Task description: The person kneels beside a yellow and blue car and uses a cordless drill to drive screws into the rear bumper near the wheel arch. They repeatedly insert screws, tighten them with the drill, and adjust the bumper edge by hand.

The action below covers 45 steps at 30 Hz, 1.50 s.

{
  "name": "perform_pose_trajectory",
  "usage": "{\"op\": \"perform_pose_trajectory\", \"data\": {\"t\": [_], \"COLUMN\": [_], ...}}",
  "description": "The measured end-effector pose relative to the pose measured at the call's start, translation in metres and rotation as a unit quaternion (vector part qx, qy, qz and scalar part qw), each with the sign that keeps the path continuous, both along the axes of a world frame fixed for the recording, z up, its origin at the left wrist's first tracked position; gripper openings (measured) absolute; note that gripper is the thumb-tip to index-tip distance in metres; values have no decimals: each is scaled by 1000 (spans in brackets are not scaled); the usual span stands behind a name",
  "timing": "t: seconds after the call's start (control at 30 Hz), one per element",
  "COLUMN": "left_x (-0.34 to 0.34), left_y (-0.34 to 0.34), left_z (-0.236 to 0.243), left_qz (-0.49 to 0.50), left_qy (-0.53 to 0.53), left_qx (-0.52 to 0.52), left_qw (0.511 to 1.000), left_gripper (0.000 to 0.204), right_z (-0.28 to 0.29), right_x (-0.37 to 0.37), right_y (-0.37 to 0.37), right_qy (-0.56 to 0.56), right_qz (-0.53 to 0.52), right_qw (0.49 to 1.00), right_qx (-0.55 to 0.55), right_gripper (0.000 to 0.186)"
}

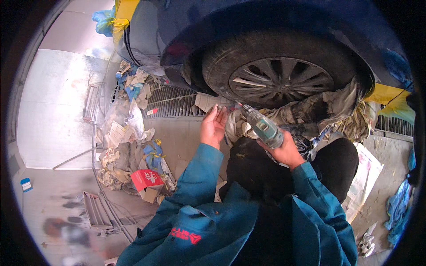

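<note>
At frame centre I see the right hand wrapped around a drill, tip below the wheel at upper centre. The left hand is half open, palm up; I cannot tell whether it holds anything small.

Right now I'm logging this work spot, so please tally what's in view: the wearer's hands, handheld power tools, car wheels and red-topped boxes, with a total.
Hands: 2, the left hand and the right hand
Handheld power tool: 1
Car wheel: 1
Red-topped box: 1
Total: 5
</note>
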<state>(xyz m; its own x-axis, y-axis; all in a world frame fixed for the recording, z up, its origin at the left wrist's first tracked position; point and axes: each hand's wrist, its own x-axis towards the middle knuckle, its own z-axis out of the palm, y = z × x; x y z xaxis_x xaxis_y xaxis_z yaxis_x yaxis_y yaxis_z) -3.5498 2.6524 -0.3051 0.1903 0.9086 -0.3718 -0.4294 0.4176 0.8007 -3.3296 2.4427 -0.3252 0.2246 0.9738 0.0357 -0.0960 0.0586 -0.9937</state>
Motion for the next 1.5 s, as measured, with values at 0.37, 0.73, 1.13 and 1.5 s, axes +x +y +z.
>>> {"op": "perform_pose_trajectory", "data": {"t": [0.37, 0.73, 1.13, 1.5], "left_x": [14, 13, 11, 10], "left_y": [-9, -15, -7, 50], "left_z": [22, 21, 23, 17], "left_qz": [-29, -16, -21, 25], "left_qy": [-71, -44, 11, 0], "left_qx": [48, 69, 137, 112], "left_qw": [996, 996, 990, 993], "left_gripper": [12, 14, 12, 11], "right_z": [7, 7, 2, 2], "right_x": [-16, -16, -24, -51], "right_y": [27, 27, 47, 105], "right_qy": [58, 58, 344, 451], "right_qz": [16, 44, 83, 79], "right_qw": [998, 997, 928, 878], "right_qx": [2, -40, -118, -139], "right_gripper": [52, 49, 19, 17]}}
